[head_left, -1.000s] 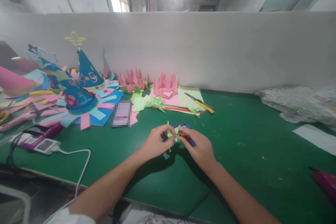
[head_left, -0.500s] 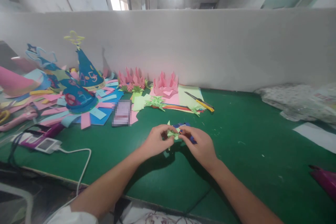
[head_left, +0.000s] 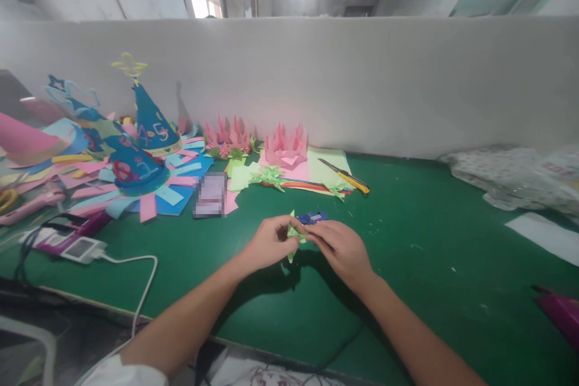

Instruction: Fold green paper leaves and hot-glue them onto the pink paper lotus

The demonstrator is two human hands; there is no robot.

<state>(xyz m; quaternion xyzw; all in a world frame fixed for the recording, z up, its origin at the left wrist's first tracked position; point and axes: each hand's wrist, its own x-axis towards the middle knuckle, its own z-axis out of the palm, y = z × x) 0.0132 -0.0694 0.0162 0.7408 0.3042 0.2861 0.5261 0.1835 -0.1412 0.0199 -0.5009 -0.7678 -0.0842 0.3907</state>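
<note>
Both hands meet over the green table [head_left: 407, 265], near its middle. My left hand [head_left: 268, 243] pinches a small light-green folded paper piece [head_left: 294, 234] with pointed tips. My right hand [head_left: 341, 248] is closed, its fingertips on the same green piece from the right. A small blue object [head_left: 312, 217] lies just behind my fingers; whether my right hand touches it I cannot tell.
Pink paper crowns [head_left: 284, 148], green paper stars [head_left: 269, 176] and coloured sheets lie at the back by the white partition. A yellow utility knife [head_left: 347, 178] rests on the sheets. Blue party hats [head_left: 151, 120] and paper strips crowd the left. A charger with white cable [head_left: 85, 250] is near left; plastic bags [head_left: 511, 178] right.
My right hand has shifted slightly, uncovering more of the blue object behind it. The green paper piece has turned a little between my fingers. Nothing else has moved.
</note>
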